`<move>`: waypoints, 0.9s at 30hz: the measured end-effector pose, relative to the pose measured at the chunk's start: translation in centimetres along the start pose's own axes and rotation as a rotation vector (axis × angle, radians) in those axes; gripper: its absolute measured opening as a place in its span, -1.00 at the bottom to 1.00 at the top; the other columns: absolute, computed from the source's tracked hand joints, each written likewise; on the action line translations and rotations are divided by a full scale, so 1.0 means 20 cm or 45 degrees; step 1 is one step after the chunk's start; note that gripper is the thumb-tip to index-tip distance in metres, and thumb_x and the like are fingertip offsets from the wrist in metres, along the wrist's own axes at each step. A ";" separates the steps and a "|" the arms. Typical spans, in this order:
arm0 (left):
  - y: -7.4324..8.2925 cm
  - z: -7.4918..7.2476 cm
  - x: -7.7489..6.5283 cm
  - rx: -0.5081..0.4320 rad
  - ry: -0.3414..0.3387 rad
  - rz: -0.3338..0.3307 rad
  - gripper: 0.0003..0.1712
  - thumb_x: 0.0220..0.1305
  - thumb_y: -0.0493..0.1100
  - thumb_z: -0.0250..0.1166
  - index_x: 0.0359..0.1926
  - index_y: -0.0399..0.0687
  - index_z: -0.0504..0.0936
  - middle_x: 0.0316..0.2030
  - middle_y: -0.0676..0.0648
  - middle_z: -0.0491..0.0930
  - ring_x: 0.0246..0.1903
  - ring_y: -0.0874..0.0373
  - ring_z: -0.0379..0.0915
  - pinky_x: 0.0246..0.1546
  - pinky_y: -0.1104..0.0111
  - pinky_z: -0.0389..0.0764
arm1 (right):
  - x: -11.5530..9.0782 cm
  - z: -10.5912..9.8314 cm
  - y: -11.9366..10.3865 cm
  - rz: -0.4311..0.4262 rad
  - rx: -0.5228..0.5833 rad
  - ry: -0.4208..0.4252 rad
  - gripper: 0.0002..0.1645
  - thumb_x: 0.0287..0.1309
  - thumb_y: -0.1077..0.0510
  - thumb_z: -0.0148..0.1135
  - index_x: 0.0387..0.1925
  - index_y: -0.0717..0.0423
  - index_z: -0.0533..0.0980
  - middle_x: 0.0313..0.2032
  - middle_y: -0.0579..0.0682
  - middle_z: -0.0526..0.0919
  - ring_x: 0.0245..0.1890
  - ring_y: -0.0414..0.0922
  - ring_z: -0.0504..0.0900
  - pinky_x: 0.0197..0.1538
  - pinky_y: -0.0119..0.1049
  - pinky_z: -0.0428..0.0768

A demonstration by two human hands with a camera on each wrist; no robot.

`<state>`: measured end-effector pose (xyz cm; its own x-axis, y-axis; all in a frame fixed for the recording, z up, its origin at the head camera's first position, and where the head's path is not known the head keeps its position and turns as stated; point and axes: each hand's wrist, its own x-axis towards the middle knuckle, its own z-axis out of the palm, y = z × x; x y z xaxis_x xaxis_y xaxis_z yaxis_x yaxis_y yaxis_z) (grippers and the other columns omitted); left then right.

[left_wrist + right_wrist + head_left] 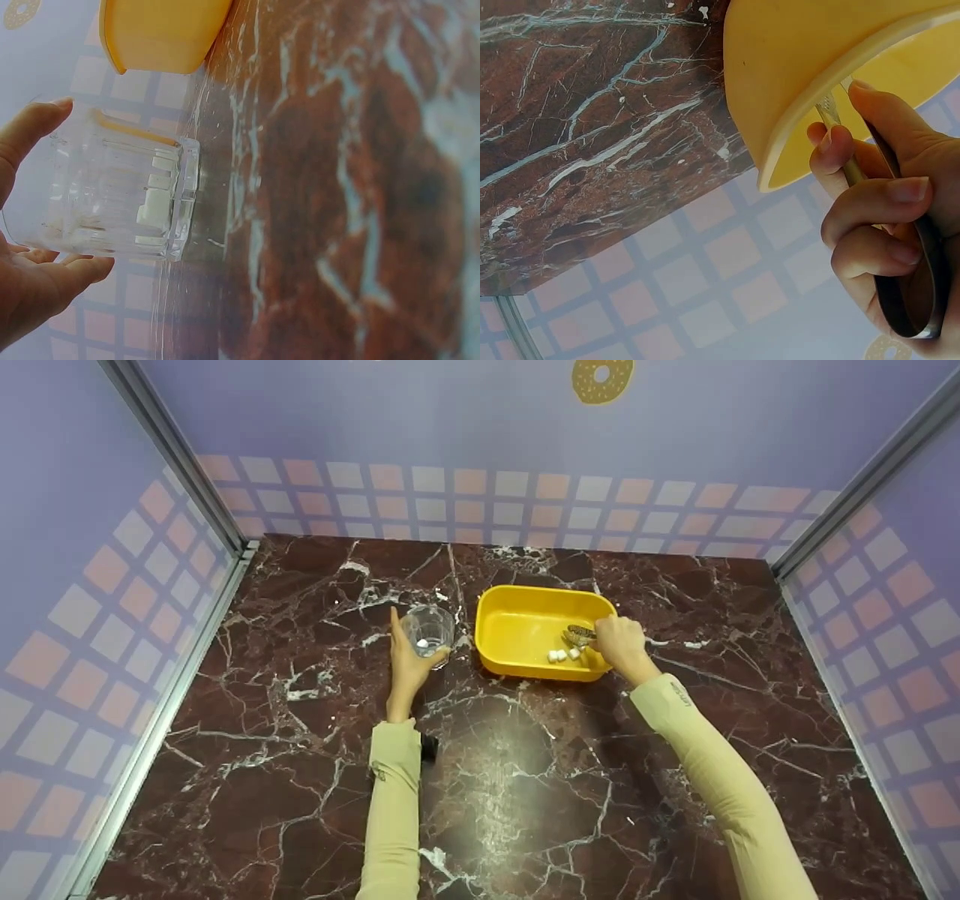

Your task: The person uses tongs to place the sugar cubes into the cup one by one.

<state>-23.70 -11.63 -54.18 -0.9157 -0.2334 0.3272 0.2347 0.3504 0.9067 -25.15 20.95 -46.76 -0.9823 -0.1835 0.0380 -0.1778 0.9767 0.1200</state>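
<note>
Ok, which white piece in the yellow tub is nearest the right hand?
The rightmost white piece, just below the tongs in the head view; the middle piece and left piece lie farther from the right hand.

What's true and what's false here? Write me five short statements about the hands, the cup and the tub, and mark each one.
1. The right hand holds metal tongs whose ends are inside the yellow tub. True.
2. The left hand has its thumb and fingers on opposite sides of a clear cup. True.
3. The cup is empty. False: white pieces lie at its bottom.
4. In the head view, the tub is left of the cup. False: it is to the right of the cup.
5. At least three small white blocks show in the tub. True.
</note>
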 end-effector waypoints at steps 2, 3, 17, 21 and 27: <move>0.00 0.00 0.00 0.010 -0.003 -0.004 0.31 -0.40 -0.29 0.50 0.32 -0.37 -0.18 0.14 -0.38 0.23 0.18 -0.20 0.15 0.28 0.11 0.13 | 0.00 0.00 0.01 -0.002 0.014 -0.008 -0.64 -0.15 0.02 0.33 -0.52 0.30 0.57 -0.46 0.24 0.64 -0.47 0.19 0.60 -0.46 0.03 0.56; 0.00 0.00 0.00 0.015 -0.003 -0.005 0.31 -0.40 -0.29 0.50 0.32 -0.38 -0.18 0.15 -0.39 0.23 0.18 -0.20 0.14 0.28 0.10 0.13 | 0.00 -0.01 0.01 -0.003 0.023 -0.013 -0.63 -0.14 0.01 0.32 -0.53 0.30 0.57 -0.46 0.24 0.64 -0.47 0.19 0.60 -0.46 0.04 0.56; 0.01 0.00 0.00 0.000 -0.006 -0.007 0.32 -0.41 -0.30 0.50 0.33 -0.34 -0.19 0.15 -0.37 0.24 0.18 -0.18 0.16 0.30 0.16 0.12 | -0.01 -0.09 0.03 0.031 0.079 -0.010 -0.58 -0.11 -0.03 0.30 -0.46 0.31 0.57 -0.41 0.30 0.59 -0.40 0.22 0.58 -0.40 0.08 0.56; 0.01 0.00 0.00 0.005 -0.007 -0.003 0.32 -0.40 -0.29 0.50 0.33 -0.35 -0.20 0.15 -0.38 0.23 0.18 -0.19 0.16 0.29 0.14 0.12 | -0.01 -0.13 0.03 0.054 0.096 -0.021 -0.58 -0.08 -0.05 0.28 -0.45 0.29 0.57 -0.40 0.29 0.60 -0.40 0.23 0.59 -0.40 0.07 0.56; 0.01 0.00 0.00 -0.022 0.001 -0.012 0.32 -0.42 -0.32 0.50 0.32 -0.36 -0.18 0.14 -0.38 0.22 0.18 -0.19 0.17 0.29 0.15 0.14 | -0.02 -0.15 0.01 0.023 0.095 0.023 -0.58 -0.10 -0.06 0.29 -0.49 0.29 0.57 -0.44 0.29 0.60 -0.44 0.22 0.59 -0.44 0.07 0.55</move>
<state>-23.59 -11.57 -54.11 -0.9177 -0.2370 0.3188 0.2317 0.3326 0.9142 -24.63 20.93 -43.81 -0.9842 -0.1675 0.0575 -0.1650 0.9853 0.0447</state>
